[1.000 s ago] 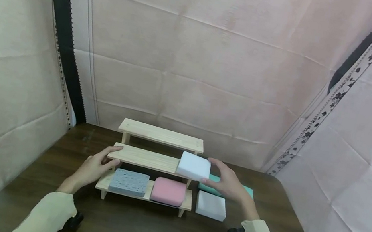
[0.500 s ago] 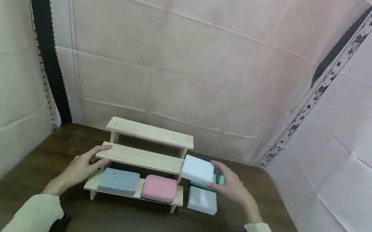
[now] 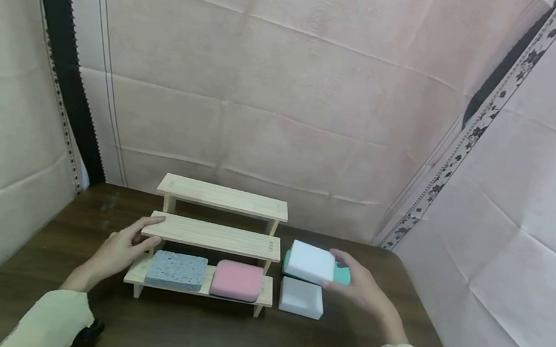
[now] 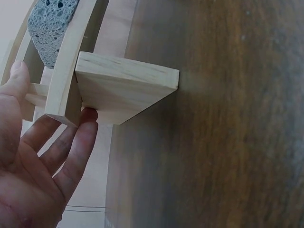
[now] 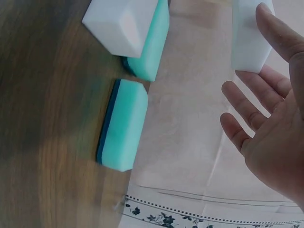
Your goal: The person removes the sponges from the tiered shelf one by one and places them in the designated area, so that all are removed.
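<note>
My right hand (image 3: 361, 287) pinches a white block-shaped sponge (image 3: 311, 262) by its right side, thumb and index finger on it in the right wrist view. The sponge hangs right of a three-tier wooden stand (image 3: 216, 235), overlapping green scrub sponges (image 3: 342, 275) in the head view. A second white block sponge (image 3: 301, 298) lies just nearer. At the stand's left end, my left hand (image 3: 121, 246) grips the wood, its fingertips (image 4: 89, 114) behind a board and its thumb in front. A speckled blue-grey sponge (image 3: 177, 271) and a pink sponge (image 3: 237, 281) sit on the lowest tier.
The brown wooden table (image 3: 207, 344) meets a pale hanging cloth (image 3: 267, 105) close behind the stand. More cloth stands at both sides. Two green sponges with dark scouring layers (image 5: 124, 126) show in the right wrist view.
My right hand has drawn the white sponge from the middle tier's right end to the right, off the stand. The left hand stays at the stand's left end. The head view has shifted slightly.
</note>
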`<action>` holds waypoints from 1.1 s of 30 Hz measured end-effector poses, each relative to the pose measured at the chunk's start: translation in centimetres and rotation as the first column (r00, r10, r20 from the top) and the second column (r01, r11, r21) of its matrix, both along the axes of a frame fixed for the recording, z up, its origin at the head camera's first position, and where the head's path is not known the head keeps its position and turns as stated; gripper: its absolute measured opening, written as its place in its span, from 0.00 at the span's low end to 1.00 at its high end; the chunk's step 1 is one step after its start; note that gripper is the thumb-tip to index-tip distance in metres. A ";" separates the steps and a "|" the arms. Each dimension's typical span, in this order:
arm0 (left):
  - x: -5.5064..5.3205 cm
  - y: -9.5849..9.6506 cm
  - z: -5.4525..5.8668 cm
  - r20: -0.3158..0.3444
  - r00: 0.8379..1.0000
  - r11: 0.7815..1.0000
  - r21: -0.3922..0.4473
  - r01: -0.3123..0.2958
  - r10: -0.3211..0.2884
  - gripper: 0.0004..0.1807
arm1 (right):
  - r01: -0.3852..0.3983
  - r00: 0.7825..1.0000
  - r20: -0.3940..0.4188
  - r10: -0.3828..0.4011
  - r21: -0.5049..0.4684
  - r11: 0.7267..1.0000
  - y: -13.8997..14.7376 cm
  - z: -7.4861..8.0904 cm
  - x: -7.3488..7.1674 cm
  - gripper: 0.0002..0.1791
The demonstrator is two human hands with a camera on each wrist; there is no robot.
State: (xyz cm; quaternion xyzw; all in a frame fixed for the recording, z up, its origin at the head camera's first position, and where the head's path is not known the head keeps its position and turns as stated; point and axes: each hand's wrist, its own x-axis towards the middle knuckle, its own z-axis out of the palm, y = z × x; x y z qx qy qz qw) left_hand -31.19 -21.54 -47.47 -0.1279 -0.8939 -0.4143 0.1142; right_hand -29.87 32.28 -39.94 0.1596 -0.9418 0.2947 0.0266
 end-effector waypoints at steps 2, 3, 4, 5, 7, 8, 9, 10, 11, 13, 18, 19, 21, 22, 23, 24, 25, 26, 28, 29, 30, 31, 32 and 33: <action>0.0 0.0 0.0 -0.001 1.000 1.000 -0.004 0.000 0.000 0.30 | 0.006 1.000 0.005 -0.006 -0.007 1.000 0.3 -0.1 0.1 0.47; 0.0 0.0 0.1 0.000 1.000 1.000 -0.005 -0.001 0.001 0.30 | 0.009 1.000 0.006 -0.009 -0.008 1.000 0.5 -0.2 0.1 0.47; 0.0 0.0 0.1 -0.004 1.000 1.000 -0.009 -0.002 0.002 0.30 | 0.005 1.000 0.002 -0.005 -0.003 1.000 0.6 -0.2 0.1 0.46; 0.0 0.0 0.0 -0.008 1.000 1.000 -0.012 -0.003 0.003 0.30 | 0.011 1.000 0.005 -0.011 -0.002 1.000 0.8 -0.3 0.1 0.46; 0.0 0.0 0.0 -0.010 1.000 1.000 -0.010 -0.004 0.004 0.30 | 0.017 1.000 0.005 -0.017 0.008 1.000 1.3 -0.3 0.2 0.46; -0.1 0.0 0.0 -0.013 1.000 1.000 -0.010 -0.005 0.005 0.30 | 0.019 1.000 0.003 -0.019 0.014 1.000 1.5 -0.4 0.3 0.46; -0.1 0.0 0.0 -0.013 1.000 1.000 -0.010 -0.005 0.005 0.31 | 0.012 1.000 0.001 -0.012 0.019 1.000 1.8 -0.4 0.4 0.46; -0.2 0.0 -0.1 -0.013 1.000 1.000 -0.008 -0.005 0.005 0.31 | 0.010 1.000 0.003 -0.010 0.017 1.000 2.1 -0.5 0.5 0.45; -0.2 0.0 -0.1 -0.015 1.000 1.000 -0.008 -0.006 0.006 0.31 | 0.016 1.000 0.011 -0.016 0.014 1.000 2.4 -0.5 0.6 0.45; -0.2 0.1 -0.1 -0.013 1.000 1.000 -0.006 -0.005 0.005 0.31 | 0.004 1.000 0.021 -0.004 0.005 1.000 3.0 -0.6 0.9 0.46; -0.1 0.0 -0.2 -0.004 1.000 1.000 -0.006 -0.005 0.005 0.31 | -0.002 0.998 0.056 0.002 -0.001 1.000 4.3 -0.9 1.3 0.46; -0.1 0.0 -0.2 -0.007 1.000 1.000 -0.010 -0.007 0.007 0.31 | -0.003 0.998 0.060 0.004 -0.002 1.000 4.6 -1.0 1.3 0.46; -0.2 0.0 -0.2 -0.010 1.000 1.000 -0.011 -0.007 0.007 0.31 | 0.006 0.998 0.068 -0.006 0.000 1.000 5.1 -1.1 1.5 0.46; -0.2 0.1 -0.2 -0.007 1.000 1.000 -0.008 -0.008 0.008 0.31 | 0.003 0.998 0.070 -0.003 0.003 1.000 5.4 -1.1 1.5 0.46; -0.2 0.1 -0.2 -0.007 1.000 1.000 -0.008 -0.009 0.009 0.31 | 0.005 0.997 0.075 -0.006 0.009 1.000 5.7 -1.2 1.6 0.47; -0.2 0.1 -0.2 -0.008 1.000 1.000 -0.008 -0.009 0.009 0.31 | 0.005 0.997 0.080 -0.006 0.017 1.000 6.0 -1.3 1.6 0.47; -0.2 0.1 -0.2 -0.004 1.000 1.000 -0.009 -0.009 0.009 0.31 | 0.009 0.996 0.089 -0.010 0.017 1.000 6.2 -1.3 1.7 0.47; -0.2 0.1 -0.3 -0.002 1.000 1.000 -0.009 -0.009 0.009 0.31 | 0.010 0.995 0.096 -0.013 0.026 1.000 6.5 -1.4 1.8 0.47; -0.2 0.1 -0.3 0.004 1.000 1.000 -0.008 -0.008 0.008 0.31 | 0.005 0.995 0.100 -0.008 0.032 0.999 7.0 -1.6 2.0 0.47; -0.2 0.1 -0.3 -0.002 1.000 1.000 -0.014 -0.009 0.009 0.31 | 0.005 0.995 0.101 -0.008 0.033 0.999 7.2 -1.7 2.0 0.47; -0.2 0.1 -0.3 -0.003 1.000 1.000 -0.012 -0.009 0.009 0.31 | -0.002 0.995 0.097 -0.002 0.033 0.999 7.4 -1.7 2.0 0.46; -0.1 0.1 -0.2 -0.004 1.000 1.000 -0.012 -0.009 0.009 0.31 | 0.001 0.995 0.095 -0.004 0.031 1.000 7.6 -1.8 2.1 0.46; -0.2 0.0 -0.2 -0.009 1.000 1.000 -0.013 -0.008 0.008 0.31 | 0.001 0.996 0.093 -0.004 0.035 0.999 7.7 -1.8 2.1 0.46; -0.2 0.0 -0.2 -0.011 1.000 1.000 -0.012 -0.007 0.007 0.31 | 0.004 0.996 0.090 -0.008 0.038 0.999 7.8 -1.8 2.1 0.46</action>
